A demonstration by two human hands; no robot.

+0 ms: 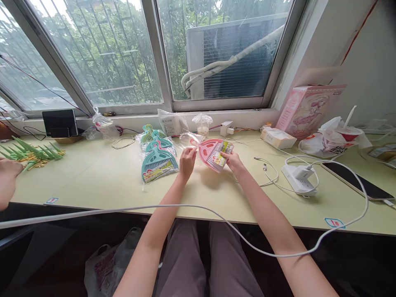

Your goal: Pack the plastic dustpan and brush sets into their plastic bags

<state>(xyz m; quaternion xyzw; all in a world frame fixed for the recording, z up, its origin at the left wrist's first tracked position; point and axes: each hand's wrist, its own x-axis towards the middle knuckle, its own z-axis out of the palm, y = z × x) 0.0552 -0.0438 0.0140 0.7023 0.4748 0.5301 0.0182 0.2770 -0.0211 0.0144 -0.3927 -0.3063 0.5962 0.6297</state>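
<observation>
A pink mini dustpan and brush set (208, 151) with a yellow-green label is held tilted just above the table. My right hand (234, 162) grips its wide label end, thumb on top. At the handle end, my left hand (187, 163) has its fingers pinched together around the handle tip or the clear wrap there; which of these I cannot make out. Left of my left hand lie several bagged dustpan and brush sets, a teal one (158, 161) in front and a green one (149, 133) behind.
Another person's hand (8, 181) is at the left edge, by green plastic plants (37, 156). A white cable (198, 206) crosses over my arms. A power strip (298, 180), phone (355, 180), tissue pack (277, 137) and pink box (309, 111) stand right. A lidded cup (202, 126) stands behind.
</observation>
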